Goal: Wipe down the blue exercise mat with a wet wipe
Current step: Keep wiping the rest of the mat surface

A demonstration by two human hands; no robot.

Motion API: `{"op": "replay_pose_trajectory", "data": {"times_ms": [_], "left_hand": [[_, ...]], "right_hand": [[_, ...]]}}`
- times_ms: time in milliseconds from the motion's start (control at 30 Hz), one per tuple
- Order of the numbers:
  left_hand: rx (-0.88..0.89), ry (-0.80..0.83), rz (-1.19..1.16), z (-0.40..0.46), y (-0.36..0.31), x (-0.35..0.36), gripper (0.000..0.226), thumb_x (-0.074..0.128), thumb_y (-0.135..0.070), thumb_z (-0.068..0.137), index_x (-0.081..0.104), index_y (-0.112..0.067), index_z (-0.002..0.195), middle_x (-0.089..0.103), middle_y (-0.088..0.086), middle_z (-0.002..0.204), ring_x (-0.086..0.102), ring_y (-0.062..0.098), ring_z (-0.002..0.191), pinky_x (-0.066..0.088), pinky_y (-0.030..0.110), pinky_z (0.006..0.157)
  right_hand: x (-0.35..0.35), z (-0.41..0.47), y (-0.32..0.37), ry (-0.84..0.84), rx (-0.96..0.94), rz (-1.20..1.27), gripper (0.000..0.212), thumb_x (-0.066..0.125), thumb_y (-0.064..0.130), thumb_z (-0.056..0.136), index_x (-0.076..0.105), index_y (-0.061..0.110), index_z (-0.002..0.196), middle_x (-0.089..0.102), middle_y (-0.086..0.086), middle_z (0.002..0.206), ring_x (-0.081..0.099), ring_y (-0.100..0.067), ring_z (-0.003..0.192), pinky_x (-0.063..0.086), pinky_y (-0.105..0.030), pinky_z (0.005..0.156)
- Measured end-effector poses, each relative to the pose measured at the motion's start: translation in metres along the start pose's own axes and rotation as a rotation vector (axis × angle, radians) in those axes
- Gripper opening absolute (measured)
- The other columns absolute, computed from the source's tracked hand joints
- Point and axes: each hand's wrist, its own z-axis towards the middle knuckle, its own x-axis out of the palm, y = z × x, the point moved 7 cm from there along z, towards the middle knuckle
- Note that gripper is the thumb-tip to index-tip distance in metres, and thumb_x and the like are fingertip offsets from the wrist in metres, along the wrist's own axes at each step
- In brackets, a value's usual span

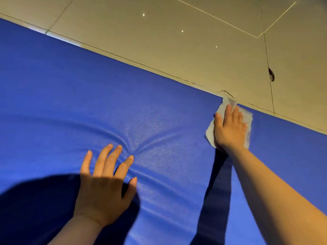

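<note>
Grained leather-like blue mat (88, 85), glossy floor tiles (159, 23), thin cloth-like wipe (228, 101)

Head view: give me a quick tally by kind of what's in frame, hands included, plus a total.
Mat: 1
Wipe: 1
Hands: 2, left hand flat on the mat, right hand pressing the wipe at the mat's far edge
Total: 4

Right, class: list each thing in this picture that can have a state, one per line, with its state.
Blue mat: flat on floor, creased under left hand.
Wet wipe: spread out, pressed at mat's far edge.
Right hand: flat on wipe.
Left hand: fingers spread, pressing mat.
Floor tile: chipped.
</note>
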Motion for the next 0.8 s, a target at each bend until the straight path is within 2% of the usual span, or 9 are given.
{"op": "replay_pose_trajectory", "data": {"times_ms": [67,133,233,333,367,433,533,700,800], "left_hand": [[-0.001,-0.018,0.008,0.000,-0.001,-0.001,0.051,0.044,-0.042,0.082,0.073,-0.011,0.111,0.060,0.019,0.130,0.043,0.033,0.129,0.027,0.065,0.105],[0.005,-0.041,0.015,0.001,-0.001,-0.002,0.051,0.044,-0.041,0.083,0.073,-0.010,0.111,0.060,0.020,0.129,0.045,0.035,0.128,0.027,0.064,0.105],[0.025,-0.059,0.031,0.002,-0.001,-0.001,0.049,0.045,-0.040,0.085,0.072,-0.009,0.111,0.060,0.021,0.128,0.050,0.039,0.125,0.027,0.064,0.105],[0.014,-0.091,0.022,0.002,-0.002,-0.002,0.047,0.045,-0.038,0.085,0.073,-0.008,0.107,0.060,0.022,0.125,0.051,0.039,0.123,0.026,0.062,0.105],[0.014,-0.106,0.020,0.002,-0.002,-0.003,0.045,0.046,-0.037,0.085,0.073,-0.008,0.104,0.060,0.023,0.123,0.051,0.039,0.123,0.026,0.062,0.105],[0.021,-0.141,0.022,0.002,-0.003,-0.004,0.041,0.047,-0.035,0.086,0.073,-0.007,0.102,0.061,0.023,0.123,0.053,0.040,0.122,0.026,0.061,0.107],[0.021,-0.151,-0.001,0.002,-0.006,-0.004,0.042,0.048,-0.035,0.089,0.071,-0.009,0.112,0.059,0.020,0.128,0.052,0.038,0.125,0.026,0.061,0.108],[-0.031,0.015,-0.058,0.001,0.003,0.001,0.052,0.041,-0.046,0.087,0.065,-0.014,0.121,0.052,0.016,0.136,0.038,0.032,0.135,0.017,0.059,0.112],[-0.039,0.096,-0.089,-0.002,0.004,0.002,0.055,0.039,-0.049,0.087,0.062,-0.015,0.123,0.049,0.014,0.139,0.033,0.031,0.138,0.014,0.059,0.113]], "right_hand": [[0.008,-0.010,0.025,-0.041,0.093,0.034,0.063,0.018,0.046,0.105,0.001,0.015,0.157,-0.004,-0.007,0.164,-0.004,-0.026,0.151,-0.003,-0.046,0.120],[0.018,-0.019,0.066,-0.057,0.035,0.021,0.064,0.018,0.046,0.105,-0.001,0.015,0.157,-0.007,-0.006,0.164,-0.006,-0.026,0.151,-0.006,-0.046,0.120],[0.036,-0.044,0.140,-0.016,-0.264,-0.008,0.065,0.020,0.049,0.104,-0.002,0.019,0.157,-0.009,-0.003,0.164,-0.011,-0.025,0.150,-0.011,-0.046,0.119],[0.057,-0.103,0.207,0.039,-0.638,-0.043,0.064,0.025,0.051,0.103,0.005,0.023,0.157,-0.002,-0.001,0.165,-0.009,-0.024,0.151,-0.013,-0.045,0.118],[0.062,-0.122,0.218,0.051,-0.721,-0.048,0.063,0.025,0.052,0.102,0.009,0.024,0.157,0.002,0.000,0.165,-0.006,-0.023,0.151,-0.012,-0.044,0.118],[0.062,-0.132,0.212,0.054,-0.762,-0.028,0.058,0.027,0.049,0.103,0.015,0.027,0.156,0.008,0.004,0.164,0.000,-0.019,0.151,-0.008,-0.042,0.119],[0.043,-0.100,0.146,0.014,-0.590,-0.001,0.055,0.024,0.047,0.105,0.014,0.030,0.156,0.007,0.006,0.164,0.002,-0.017,0.151,-0.007,-0.039,0.118],[0.017,-0.091,-0.022,0.018,-0.137,-0.008,0.058,0.021,0.047,0.104,0.005,0.027,0.157,-0.002,0.001,0.165,-0.002,-0.021,0.151,-0.001,-0.045,0.121],[0.024,-0.126,-0.048,0.005,0.047,-0.015,0.058,0.019,0.043,0.105,0.002,0.022,0.157,-0.002,-0.004,0.165,-0.003,-0.024,0.151,0.000,-0.047,0.120]]}}
